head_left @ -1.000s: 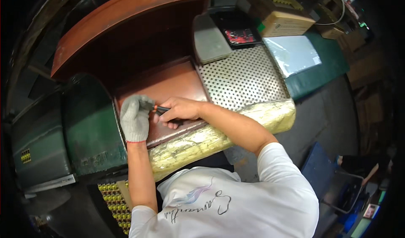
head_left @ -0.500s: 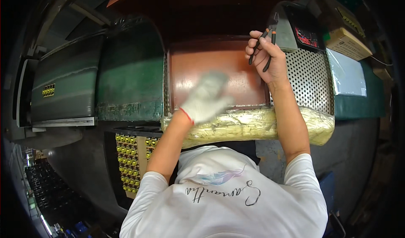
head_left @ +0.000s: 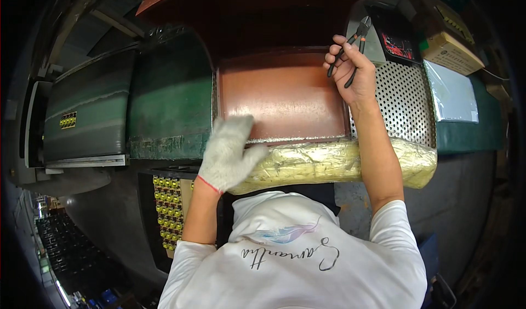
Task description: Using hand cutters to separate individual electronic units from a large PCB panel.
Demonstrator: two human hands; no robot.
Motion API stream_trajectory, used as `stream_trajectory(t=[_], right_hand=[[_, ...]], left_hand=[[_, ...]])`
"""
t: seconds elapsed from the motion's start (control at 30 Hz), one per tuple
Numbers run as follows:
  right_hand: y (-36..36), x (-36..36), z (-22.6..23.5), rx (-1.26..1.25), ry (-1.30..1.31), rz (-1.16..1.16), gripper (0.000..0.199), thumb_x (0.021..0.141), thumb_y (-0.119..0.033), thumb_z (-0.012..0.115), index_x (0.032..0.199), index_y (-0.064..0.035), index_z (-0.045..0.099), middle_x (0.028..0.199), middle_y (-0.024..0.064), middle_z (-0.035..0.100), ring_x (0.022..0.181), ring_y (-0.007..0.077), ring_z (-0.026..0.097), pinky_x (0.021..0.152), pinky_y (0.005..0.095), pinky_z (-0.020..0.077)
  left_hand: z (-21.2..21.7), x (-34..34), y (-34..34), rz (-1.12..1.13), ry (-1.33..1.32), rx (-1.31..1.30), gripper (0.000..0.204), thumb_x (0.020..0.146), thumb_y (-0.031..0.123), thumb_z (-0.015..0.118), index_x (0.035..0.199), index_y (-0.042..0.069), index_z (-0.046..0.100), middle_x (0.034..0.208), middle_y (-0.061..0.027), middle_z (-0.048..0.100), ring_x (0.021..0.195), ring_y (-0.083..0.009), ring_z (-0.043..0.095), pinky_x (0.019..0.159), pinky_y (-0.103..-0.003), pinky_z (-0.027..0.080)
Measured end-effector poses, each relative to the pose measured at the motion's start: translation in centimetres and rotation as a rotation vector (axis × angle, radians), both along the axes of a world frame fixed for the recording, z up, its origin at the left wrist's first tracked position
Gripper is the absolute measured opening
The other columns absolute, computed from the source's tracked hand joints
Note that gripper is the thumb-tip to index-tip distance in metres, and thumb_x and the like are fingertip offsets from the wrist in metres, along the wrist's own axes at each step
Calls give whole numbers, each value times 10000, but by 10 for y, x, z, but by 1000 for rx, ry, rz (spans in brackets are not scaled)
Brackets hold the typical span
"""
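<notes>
My left hand [head_left: 230,150], in a white knit glove with a red cuff edge, hovers over the near left corner of the reddish-brown work surface [head_left: 285,98]. Its fingers are stretched out, the thumb apart, and nothing shows in it. My bare right hand [head_left: 353,70] is raised above the far right part of that surface. It holds a pair of diagonal cutters [head_left: 360,35] with black and orange handles, jaws pointing away from me. A yellow wrapped padded roll [head_left: 312,163] runs along the near edge, under my right forearm.
On the left, a green surface [head_left: 170,100] adjoins a conveyor belt carrying a small circuit board panel [head_left: 68,120]. Several boards with yellow parts [head_left: 169,213] lie below. At right are a perforated metal plate [head_left: 402,106], a black tray of red pieces [head_left: 397,40] and a cardboard box [head_left: 452,54].
My left hand has moved left and toward me, from over the brown surface to its near left corner. My right hand has shifted slightly right, still holding the cutters.
</notes>
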State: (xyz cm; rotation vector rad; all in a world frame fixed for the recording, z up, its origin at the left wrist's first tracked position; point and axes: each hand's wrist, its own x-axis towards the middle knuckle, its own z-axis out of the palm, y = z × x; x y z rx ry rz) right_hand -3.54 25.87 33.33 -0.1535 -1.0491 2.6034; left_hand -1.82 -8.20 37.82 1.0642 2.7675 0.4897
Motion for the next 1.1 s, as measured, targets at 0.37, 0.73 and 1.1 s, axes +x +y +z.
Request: stream_trajectory(t=[0.37,0.73,1.1], right_hand=[[-2,2,1,-12,-46,-31,389,1055,-196,634,1354,49,593,1005,83,697,888,201,679,815,378,598],[13,5,2,-25,-54,-69,363,1050,-208,645,1328,22,602,1015,75,681,899,203,662,813,371,580],[9,-3,11,-105,-27,-67,300,1030,-149,645,1272,28,621,959,100,686,837,224,685,785,392,600]], left_hand=[[9,-12,45,164,-173,-79,685,909,412,722,1395,-53,596,1420,-263,613,1374,-419,535,1208,-550,366],[-37,-22,119,-222,61,265,681,912,488,727,1354,-17,611,1386,-252,605,1304,-452,541,1122,-605,411],[4,-23,184,-450,-634,212,617,963,296,707,1460,-53,595,1455,-271,621,1377,-408,580,1205,-457,419]])
